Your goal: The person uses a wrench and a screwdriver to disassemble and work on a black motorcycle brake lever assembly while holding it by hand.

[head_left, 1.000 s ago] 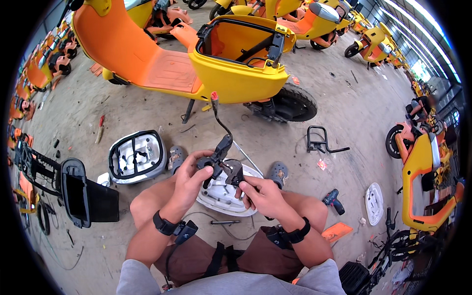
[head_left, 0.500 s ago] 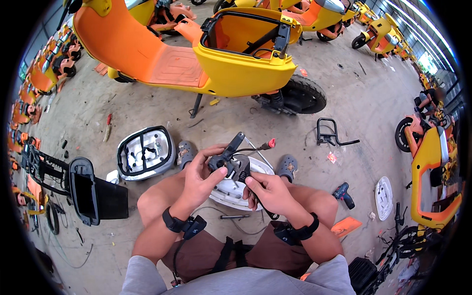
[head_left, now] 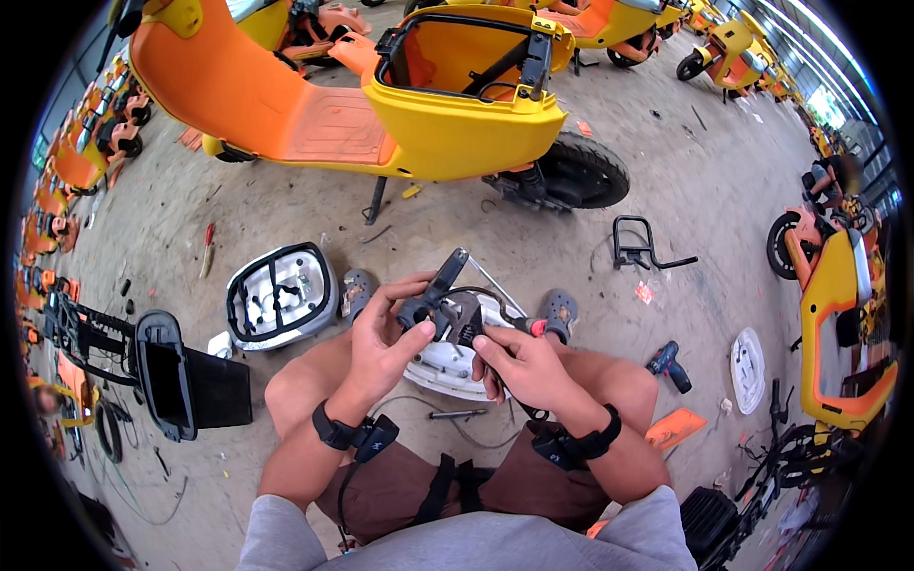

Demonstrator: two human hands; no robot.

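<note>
Scuffed concrete floor stretched between the curved yellow scooter and a rounded white shell. Above the shell, the left hand was wrapped around an angular black part; just beside it, the right hand was closed on a metal adjustable wrench, whose head seemed to meet that part. 1 flexible cable arched to a red tip near the right hand.

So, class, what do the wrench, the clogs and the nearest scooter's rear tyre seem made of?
Wrench: probably steel, from its dull grey, slightly metallic look.
Clogs: likely moulded foam or soft plastic, matte grey and dotted with holes; the look leaves which open.
Tyre: almost certainly rubber, matte black with moulded tread.
</note>
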